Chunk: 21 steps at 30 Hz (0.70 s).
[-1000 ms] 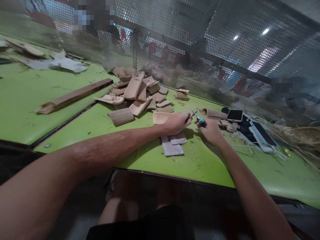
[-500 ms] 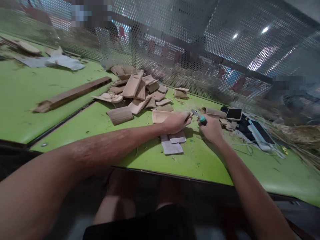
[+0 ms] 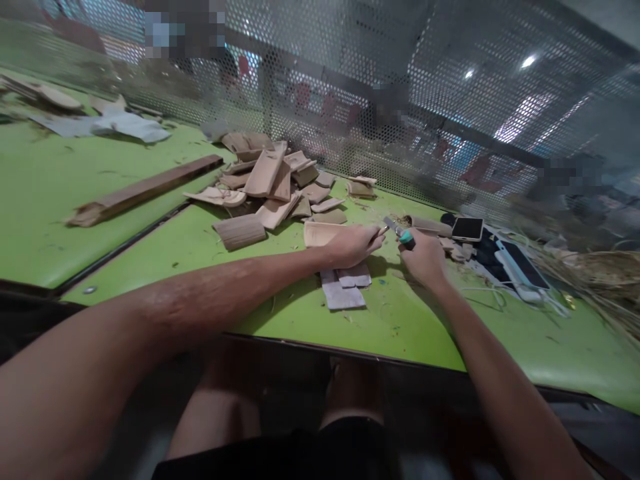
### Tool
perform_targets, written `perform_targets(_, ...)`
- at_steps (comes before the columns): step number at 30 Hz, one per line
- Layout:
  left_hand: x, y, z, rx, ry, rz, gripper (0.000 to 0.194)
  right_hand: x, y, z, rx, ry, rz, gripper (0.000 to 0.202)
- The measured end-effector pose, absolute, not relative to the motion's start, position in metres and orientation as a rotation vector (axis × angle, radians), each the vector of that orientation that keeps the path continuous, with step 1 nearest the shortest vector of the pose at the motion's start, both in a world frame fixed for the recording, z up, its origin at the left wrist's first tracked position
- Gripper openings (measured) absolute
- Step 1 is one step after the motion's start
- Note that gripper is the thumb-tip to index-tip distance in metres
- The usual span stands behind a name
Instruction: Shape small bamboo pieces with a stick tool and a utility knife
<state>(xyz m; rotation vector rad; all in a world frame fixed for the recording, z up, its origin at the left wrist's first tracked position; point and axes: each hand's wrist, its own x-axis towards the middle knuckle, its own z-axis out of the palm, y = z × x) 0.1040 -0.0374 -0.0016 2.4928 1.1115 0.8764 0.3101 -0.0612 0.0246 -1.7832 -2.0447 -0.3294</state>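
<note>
My left hand [image 3: 353,245] is closed on a small wooden stick [image 3: 383,230], whose tip pokes out past the thumb and fingers. Wrapped around the teal-and-black handle of a knife [image 3: 406,238], my right hand [image 3: 424,260] is just to the right. The knife's flat blade [image 3: 391,225] points up and left, close by the stick's tip; whether they touch I cannot tell. Under my left hand lie pale paper pieces [image 3: 345,298], and a curved bamboo piece [image 3: 320,233] sits behind it.
A pile of split bamboo pieces [image 3: 267,173] stands at the back. A long wooden bar [image 3: 150,187] lies left. To the right are a bamboo tube [image 3: 430,225], a phone [image 3: 468,229], a pale blue device [image 3: 523,263] and cables. A perforated screen [image 3: 340,100] borders the green table [image 3: 400,333].
The knife in my right hand has shifted slightly right, away from the stick's tip. My left hand stays nearly in place. My legs below the table have moved a little.
</note>
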Motion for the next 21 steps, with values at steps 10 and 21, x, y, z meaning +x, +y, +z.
perform_targets(10,0.104,-0.037,-0.002,2.489,1.08,0.89,0.043,0.307,-0.063,0.027,-1.857,-2.015,-0.348,0.017)
perform_targets(21,0.102,-0.044,-0.001,2.613,1.019,0.823,0.039,0.326,-0.053,0.028,-1.779,-1.838,-0.304,0.024)
